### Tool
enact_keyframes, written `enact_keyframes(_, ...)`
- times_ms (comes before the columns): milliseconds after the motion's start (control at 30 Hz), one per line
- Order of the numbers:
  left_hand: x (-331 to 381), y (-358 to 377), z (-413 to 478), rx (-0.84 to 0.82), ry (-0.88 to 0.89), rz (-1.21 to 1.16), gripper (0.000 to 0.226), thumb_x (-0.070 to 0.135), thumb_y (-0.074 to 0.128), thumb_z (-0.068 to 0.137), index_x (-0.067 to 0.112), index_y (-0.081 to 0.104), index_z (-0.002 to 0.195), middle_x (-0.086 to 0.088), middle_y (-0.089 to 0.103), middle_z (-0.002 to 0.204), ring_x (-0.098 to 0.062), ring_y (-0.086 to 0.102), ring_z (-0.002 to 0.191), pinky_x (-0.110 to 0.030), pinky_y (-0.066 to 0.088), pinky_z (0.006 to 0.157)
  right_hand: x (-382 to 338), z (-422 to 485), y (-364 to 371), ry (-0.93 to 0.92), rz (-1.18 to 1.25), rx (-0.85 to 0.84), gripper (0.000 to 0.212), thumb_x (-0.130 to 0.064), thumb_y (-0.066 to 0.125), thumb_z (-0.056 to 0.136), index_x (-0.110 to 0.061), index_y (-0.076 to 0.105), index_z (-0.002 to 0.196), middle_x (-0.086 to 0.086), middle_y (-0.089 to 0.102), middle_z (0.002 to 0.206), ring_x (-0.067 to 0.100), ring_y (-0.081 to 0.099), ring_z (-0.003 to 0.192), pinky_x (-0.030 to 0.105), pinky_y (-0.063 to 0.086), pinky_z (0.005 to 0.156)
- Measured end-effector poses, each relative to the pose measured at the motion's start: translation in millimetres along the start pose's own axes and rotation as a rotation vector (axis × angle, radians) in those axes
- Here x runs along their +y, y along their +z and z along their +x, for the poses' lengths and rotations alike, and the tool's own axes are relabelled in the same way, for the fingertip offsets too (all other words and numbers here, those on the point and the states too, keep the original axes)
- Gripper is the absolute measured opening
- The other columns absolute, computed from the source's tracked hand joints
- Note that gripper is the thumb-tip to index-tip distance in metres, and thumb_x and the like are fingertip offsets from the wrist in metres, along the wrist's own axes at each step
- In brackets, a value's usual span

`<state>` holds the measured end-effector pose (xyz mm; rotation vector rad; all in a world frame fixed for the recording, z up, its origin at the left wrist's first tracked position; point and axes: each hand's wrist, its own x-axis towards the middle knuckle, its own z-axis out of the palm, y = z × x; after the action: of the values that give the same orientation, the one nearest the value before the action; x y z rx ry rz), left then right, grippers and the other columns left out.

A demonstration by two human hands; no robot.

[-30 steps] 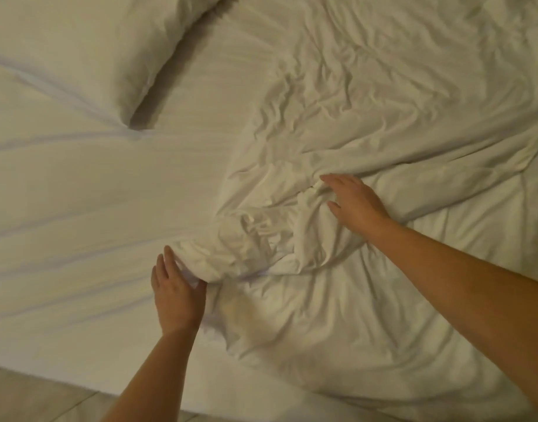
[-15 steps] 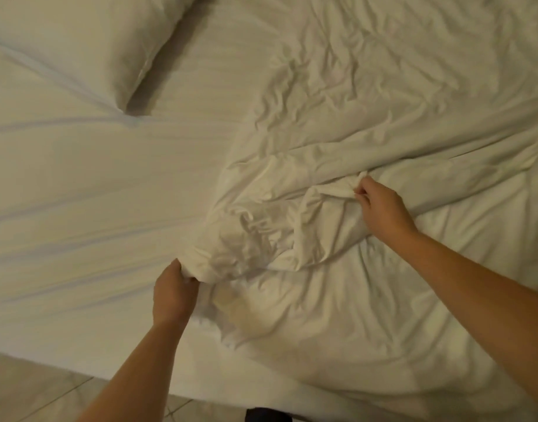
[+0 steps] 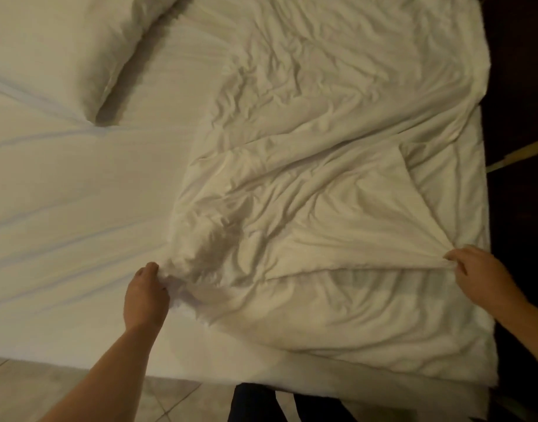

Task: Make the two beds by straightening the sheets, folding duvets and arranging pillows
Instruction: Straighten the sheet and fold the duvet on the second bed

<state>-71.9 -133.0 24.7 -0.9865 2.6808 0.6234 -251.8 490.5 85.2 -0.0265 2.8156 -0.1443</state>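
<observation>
Pale tiled floor point(image 3: 33, 388) below the bed's point(image 3: 79, 345) near edge. White striped sheet point(image 3: 63, 193) bare on the left half, plump white pillow point(image 3: 63, 47) at the far left corner. Crumpled white duvet point(image 3: 307, 208) heaped over the right half, folded flap stretched taut between both grips: left grip point(image 3: 146, 295) clenched on a bunched corner toward the near edge, right grip point(image 3: 480, 275) pinching the fabric by the right edge. Likely risks: uneven pull skewing the fold, duvet slipping over the right edge.

Pillow point(image 3: 63, 47) far left on sheet point(image 3: 73, 208); duvet point(image 3: 322, 162) right, overlapping sheet.
</observation>
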Motion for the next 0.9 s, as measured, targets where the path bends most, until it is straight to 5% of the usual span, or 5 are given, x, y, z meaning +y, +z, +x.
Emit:
enact_keyframes(333, -19.6, 48.6, -29.6, 0.05, 0.08, 0.075, 0.035, -0.009, 0.056, 0.086, 0.009, 0.061, 0.116, -0.018, 0.054, 0.12, -0.044, 0.052, 0.102, -0.05, 0.05, 0.069, 40.2, -48.6, 72.6, 0.04, -0.088, -0.064, 0.019, 0.007, 0.061, 0.084, -0.001, 0.072, 0.097, 0.017, 0.061, 0.092, 0.036, 0.057, 0.079, 0.039, 0.052, 0.065)
enact_keyframes(567, -32.1, 78.8, -27.4, 0.036, 0.232, 0.084, 0.064, -0.004, 0.069, 0.079, 0.018, 0.053, 0.137, -0.009, 0.048, 0.142, -0.044, 0.048, 0.117, -0.056, 0.054, 0.083, 4.3, -38.0, 131.0, -0.068, -0.252, -0.067, 0.064, -0.027, 0.081, 0.076, -0.024, 0.058, 0.136, 0.009, 0.063, 0.123, 0.033, 0.056, 0.107, 0.046, 0.048, 0.091)
enact_keyframes(700, -39.9, 93.6, -12.6, 0.022, 0.313, 0.094, 0.055, -0.003, 0.073, 0.078, 0.015, 0.062, 0.128, -0.011, 0.06, 0.134, -0.041, 0.052, 0.117, -0.053, 0.053, 0.089, -5.1, -28.0, 156.0, -0.053, -0.181, -0.11, 0.068, -0.029, 0.082, 0.075, -0.022, 0.057, 0.138, 0.008, 0.066, 0.124, 0.033, 0.063, 0.108, 0.043, 0.052, 0.09)
enact_keyframes(900, -37.0, 108.3, -1.4, -0.038, 0.242, 0.081, 0.035, 0.003, 0.064, 0.08, 0.027, 0.066, 0.106, -0.003, 0.068, 0.111, -0.037, 0.062, 0.099, -0.042, 0.053, 0.072, 9.2, -16.7, 188.0, -0.002, -0.08, -0.077, 0.065, -0.008, 0.079, 0.076, -0.009, 0.054, 0.137, 0.019, 0.062, 0.124, 0.04, 0.064, 0.104, 0.048, 0.056, 0.082)
